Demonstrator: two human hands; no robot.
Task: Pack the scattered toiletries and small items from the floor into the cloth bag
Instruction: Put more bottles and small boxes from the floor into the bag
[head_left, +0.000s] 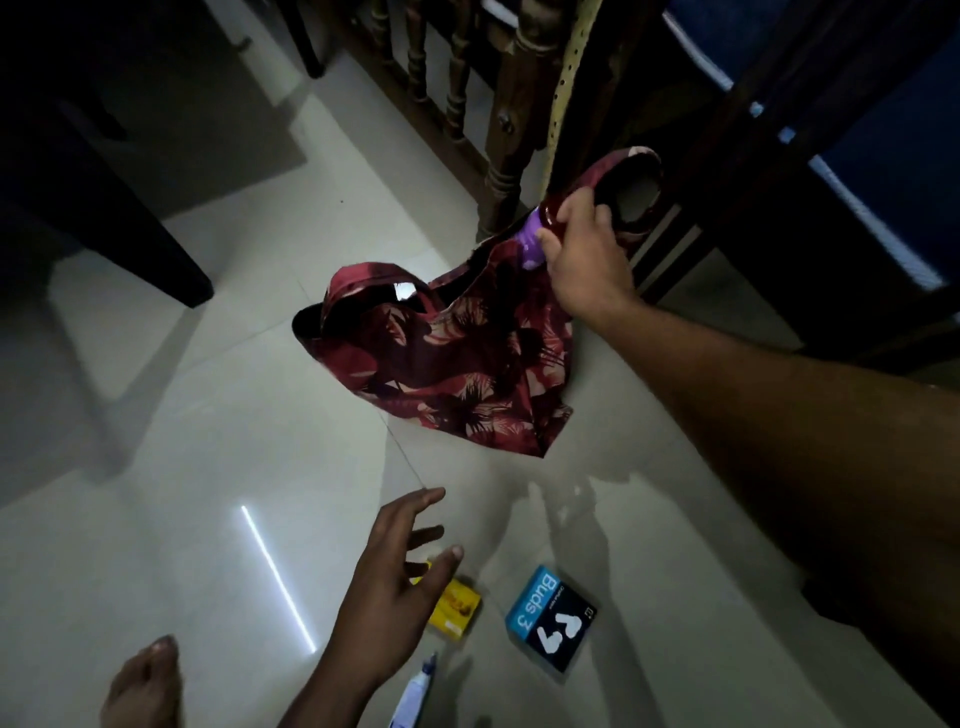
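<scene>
The pale glossy tiled floor (218, 467) carries everything here, with dark wooden furniture with turned spindles (498, 130) standing along its far edge. On the floor, close against that furniture, slumps the dark red cloth bag with a pale palm-leaf print (457, 374), its mouth facing up and away. The right hand (587, 254) reaches to that mouth, its grip closed on the bag's rim and handle, and a small purple item (531, 244) shows under its fingers; I cannot tell whether that item is pinched together with the cloth or already sliding inside. The left hand (395, 587) hovers with its grip wide, fingers spread and holding nothing, just above a small yellow box (454, 610). Beside that lies a blue and black box printed "Buds 3" (550, 618), and nearer the lower edge a white tube with a blue cap (415, 693); a bare foot (145, 686) shows at the bottom left. The likely risk is that the limp bag folds shut if the right hand slackens, so the next item lands on the cloth and slips back onto the floor; the dim light could also make the left hand's reach misjudge the box.
</scene>
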